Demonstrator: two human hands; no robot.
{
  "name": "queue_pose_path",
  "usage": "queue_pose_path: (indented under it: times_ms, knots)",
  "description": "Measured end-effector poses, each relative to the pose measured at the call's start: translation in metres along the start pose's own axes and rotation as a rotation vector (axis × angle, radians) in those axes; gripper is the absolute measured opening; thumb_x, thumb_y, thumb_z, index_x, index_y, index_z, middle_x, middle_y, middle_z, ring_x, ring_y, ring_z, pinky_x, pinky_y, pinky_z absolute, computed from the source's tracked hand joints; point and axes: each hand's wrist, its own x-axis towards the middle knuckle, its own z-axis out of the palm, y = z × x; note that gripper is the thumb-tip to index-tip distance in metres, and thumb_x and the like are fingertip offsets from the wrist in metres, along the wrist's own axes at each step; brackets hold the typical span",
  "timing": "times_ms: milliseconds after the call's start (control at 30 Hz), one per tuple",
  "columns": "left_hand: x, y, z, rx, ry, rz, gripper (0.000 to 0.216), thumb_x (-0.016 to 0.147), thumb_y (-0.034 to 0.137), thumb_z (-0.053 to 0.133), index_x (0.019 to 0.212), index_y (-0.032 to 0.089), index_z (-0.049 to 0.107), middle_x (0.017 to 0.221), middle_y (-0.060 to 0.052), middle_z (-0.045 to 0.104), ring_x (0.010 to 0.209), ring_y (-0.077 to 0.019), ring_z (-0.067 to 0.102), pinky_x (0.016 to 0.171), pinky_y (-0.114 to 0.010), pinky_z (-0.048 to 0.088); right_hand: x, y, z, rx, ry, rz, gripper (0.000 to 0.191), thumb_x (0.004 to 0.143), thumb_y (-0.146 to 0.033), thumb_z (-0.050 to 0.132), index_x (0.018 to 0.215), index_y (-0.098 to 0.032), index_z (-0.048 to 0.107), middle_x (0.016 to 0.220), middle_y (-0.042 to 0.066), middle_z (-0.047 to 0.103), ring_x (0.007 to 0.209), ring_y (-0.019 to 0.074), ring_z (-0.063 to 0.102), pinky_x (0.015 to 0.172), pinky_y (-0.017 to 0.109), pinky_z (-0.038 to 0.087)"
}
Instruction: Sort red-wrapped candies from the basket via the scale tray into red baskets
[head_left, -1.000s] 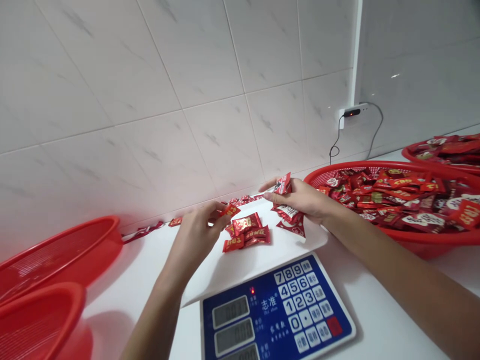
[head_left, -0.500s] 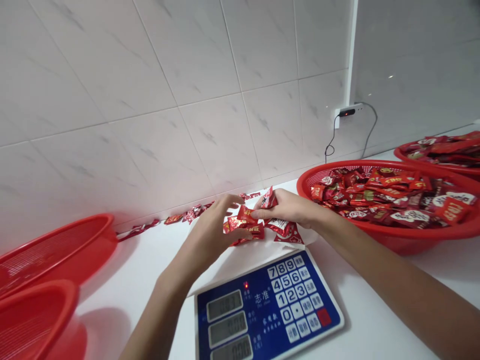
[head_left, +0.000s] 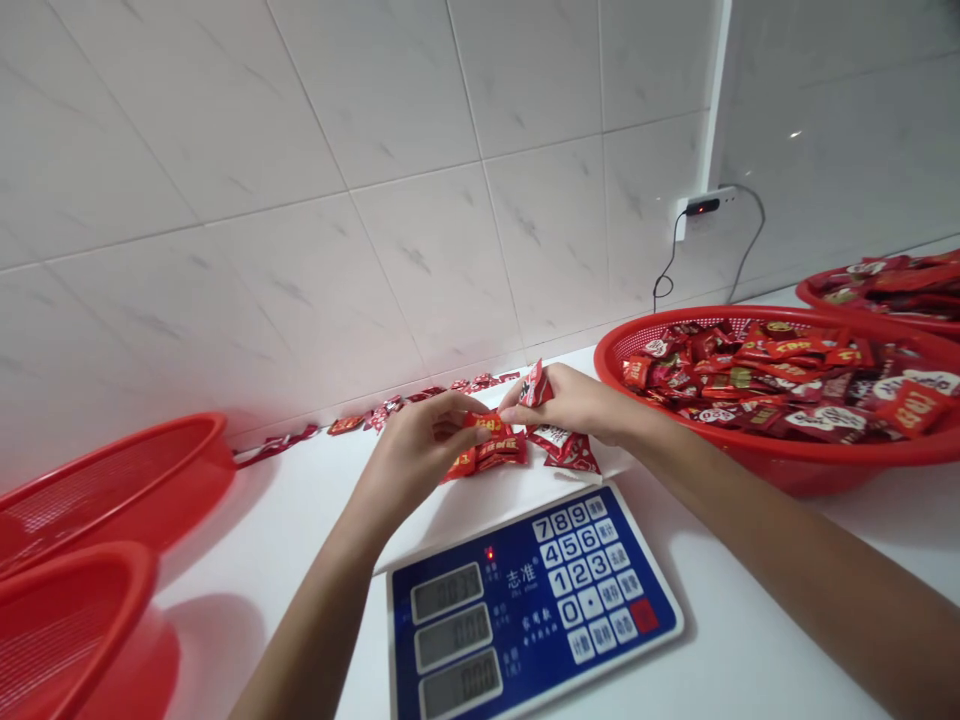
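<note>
Since half a second ago, we see the red baskets (head_left: 802,475) keep their places and the scale (head_left: 532,610) stay between them. Our left hand (head_left: 421,450), which was spread open over the pan (head_left: 450,518), now has thumb and fingers closed on a gold-lettered packet (head_left: 487,424). Our right hand (head_left: 574,400) still grips its upright packet (head_left: 536,386) between thumb and fingers, just beside the left fingertips; we cannot tell whether the two hands touch.

Counting down in size, we have four baskets, two on the left and two on the right, the right pair filled with more packets than we can count. We have one scale with one white pan and three displays (head_left: 448,592), their digits partly blurred. At least two patterned packets (head_left: 570,455) hang under the right hand, at least two loose packets (head_left: 504,451) lie on the pan below the left fingers, and several small packets (head_left: 382,412) line the wall (head_left: 420,240) behind.
</note>
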Motion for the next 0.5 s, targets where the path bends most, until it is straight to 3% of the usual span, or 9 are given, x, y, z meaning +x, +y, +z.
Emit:
queue_pose_path:
  times_ms: [133, 233, 400, 500]
  knots:
    - [0.002, -0.009, -0.009, 0.014, 0.055, -0.047, 0.032, 0.079, 0.047, 0.066, 0.097, 0.021, 0.069, 0.096, -0.008, 0.075, 0.091, -0.0262, 0.069, 0.081, -0.041, 0.054, -0.003, -0.004, -0.004, -0.114, 0.115, 0.061, 0.018, 0.071, -0.019, 0.075, 0.087, -0.017, 0.065, 0.081, 0.003, 0.068, 0.076, 0.0153, 0.06, 0.069, 0.026, 0.044]
    - [-0.002, -0.001, -0.009, 0.022, 0.127, -0.013, 0.034, 0.082, 0.05, 0.064, 0.101, 0.023, 0.069, 0.109, -0.008, 0.072, 0.103, -0.0257, 0.066, 0.09, -0.041, 0.051, -0.007, -0.008, 0.0, -0.3, 0.174, 0.024, 0.021, 0.07, -0.017, 0.072, 0.086, -0.018, 0.059, 0.079, 0.002, 0.065, 0.072, 0.0145, 0.058, 0.061, 0.025, 0.04]
    - [-0.015, 0.033, 0.005, -0.021, 0.04, 0.052, 0.029, 0.082, 0.049, 0.067, 0.09, 0.021, 0.067, 0.09, -0.003, 0.073, 0.085, -0.02, 0.068, 0.073, -0.031, 0.053, -0.021, -0.023, 0.014, -0.535, 0.138, -0.198, 0.01, 0.076, -0.01, 0.055, 0.077, -0.02, 0.054, 0.07, 0.0, 0.06, 0.057, 0.0115, 0.049, 0.05, 0.025, 0.03]
    - [-0.022, 0.046, 0.011, -0.015, 0.062, 0.07, 0.023, 0.085, 0.043, 0.066, 0.084, 0.02, 0.064, 0.084, 0.0, 0.072, 0.078, -0.0163, 0.066, 0.068, -0.027, 0.052, -0.029, -0.033, 0.019, -0.593, 0.146, -0.255, 0.011, 0.077, -0.009, 0.05, 0.074, -0.019, 0.051, 0.07, 0.0, 0.058, 0.055, 0.01, 0.045, 0.049, 0.025, 0.028]
